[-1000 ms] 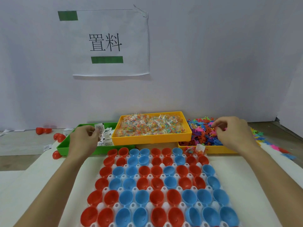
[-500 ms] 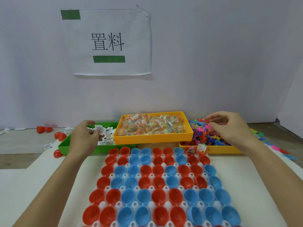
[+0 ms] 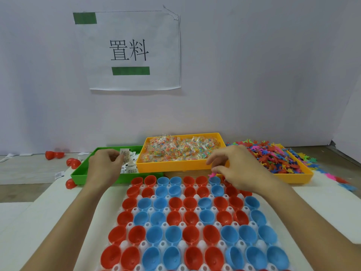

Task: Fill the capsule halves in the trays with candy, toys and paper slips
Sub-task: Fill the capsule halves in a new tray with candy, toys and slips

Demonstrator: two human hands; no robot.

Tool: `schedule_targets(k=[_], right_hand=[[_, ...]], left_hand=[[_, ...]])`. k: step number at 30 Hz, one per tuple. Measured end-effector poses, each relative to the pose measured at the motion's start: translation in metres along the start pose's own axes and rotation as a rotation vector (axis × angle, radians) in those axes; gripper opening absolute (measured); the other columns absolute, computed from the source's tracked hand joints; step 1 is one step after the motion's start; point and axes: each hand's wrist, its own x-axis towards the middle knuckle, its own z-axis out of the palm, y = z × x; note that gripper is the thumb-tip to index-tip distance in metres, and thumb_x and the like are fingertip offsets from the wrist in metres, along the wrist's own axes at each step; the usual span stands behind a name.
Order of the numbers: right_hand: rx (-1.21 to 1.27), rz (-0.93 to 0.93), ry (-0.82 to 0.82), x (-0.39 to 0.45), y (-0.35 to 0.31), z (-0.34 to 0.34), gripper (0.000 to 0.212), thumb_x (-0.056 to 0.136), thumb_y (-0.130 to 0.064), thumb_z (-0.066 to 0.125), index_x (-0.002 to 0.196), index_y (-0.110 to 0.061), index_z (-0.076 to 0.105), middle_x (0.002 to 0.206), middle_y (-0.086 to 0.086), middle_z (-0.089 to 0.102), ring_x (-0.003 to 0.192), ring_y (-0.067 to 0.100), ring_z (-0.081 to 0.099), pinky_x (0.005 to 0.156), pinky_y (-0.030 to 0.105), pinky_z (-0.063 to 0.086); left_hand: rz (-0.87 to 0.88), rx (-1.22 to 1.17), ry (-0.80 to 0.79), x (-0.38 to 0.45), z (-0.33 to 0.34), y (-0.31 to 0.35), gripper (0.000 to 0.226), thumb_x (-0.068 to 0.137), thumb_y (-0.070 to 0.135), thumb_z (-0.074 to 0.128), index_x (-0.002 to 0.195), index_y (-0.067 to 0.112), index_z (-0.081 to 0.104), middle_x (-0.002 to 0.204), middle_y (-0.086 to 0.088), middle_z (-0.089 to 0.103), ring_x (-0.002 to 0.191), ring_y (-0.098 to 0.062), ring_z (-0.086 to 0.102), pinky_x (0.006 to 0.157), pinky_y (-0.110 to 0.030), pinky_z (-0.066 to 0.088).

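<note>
Head view: left hand (image 3: 103,167) pinches a paper slip (image 3: 125,154) over the green tray (image 3: 82,171); right hand (image 3: 240,169) pinches a pink toy (image 3: 212,175) (tiny) above a blue capsule half (image 3: 214,180).

The right hand (image 3: 240,169) has left the heap of small coloured plastic toys (image 3: 273,157) at the right of the frame and come toward the centre. It now hovers over the top right cups of the white capsule tray (image 3: 195,196), pinching a small pink toy (image 3: 212,175) above a blue plastic capsule half (image 3: 214,180). The left hand (image 3: 103,167) has lifted a printed white paper slip (image 3: 125,154) a little higher above the green plastic tray (image 3: 82,169).
</note>
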Motion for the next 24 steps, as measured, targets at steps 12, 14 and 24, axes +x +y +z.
schedule_targets(k=[12, 14, 24], right_hand=[[-0.237, -0.051, -0.021, 0.0, -0.002, 0.014, 0.028, 0.092, -0.006, 0.064, 0.109, -0.026, 0.073, 0.097, -0.011, 0.073, 0.078, -0.008, 0.063, 0.084, 0.022, 0.055], [-0.231, -0.046, -0.015, 0.001, 0.0, 0.013, 0.027, 0.092, -0.005, 0.063, 0.107, -0.025, 0.074, 0.096, -0.009, 0.073, 0.077, -0.007, 0.063, 0.083, 0.024, 0.056], [-0.175, -0.094, 0.139, 0.0, -0.001, 0.004, 0.015, 0.094, -0.019, 0.064, 0.103, -0.024, 0.075, 0.086, -0.015, 0.067, 0.073, -0.006, 0.057, 0.066, 0.006, 0.039]], left_hand=[[-0.003, 0.022, -0.019, -0.001, -0.003, 0.003, 0.017, 0.095, 0.021, 0.063, 0.102, 0.006, 0.068, 0.092, -0.012, 0.071, 0.08, -0.024, 0.064, 0.066, -0.033, 0.047], [-0.006, 0.028, -0.019, -0.001, -0.002, 0.003, 0.019, 0.096, 0.02, 0.062, 0.101, 0.004, 0.07, 0.092, -0.011, 0.071, 0.08, -0.023, 0.063, 0.067, -0.032, 0.045], [0.018, -0.001, 0.002, -0.003, -0.006, 0.011, 0.019, 0.094, 0.019, 0.064, 0.097, 0.003, 0.074, 0.088, -0.01, 0.071, 0.08, -0.022, 0.063, 0.075, -0.031, 0.047]])
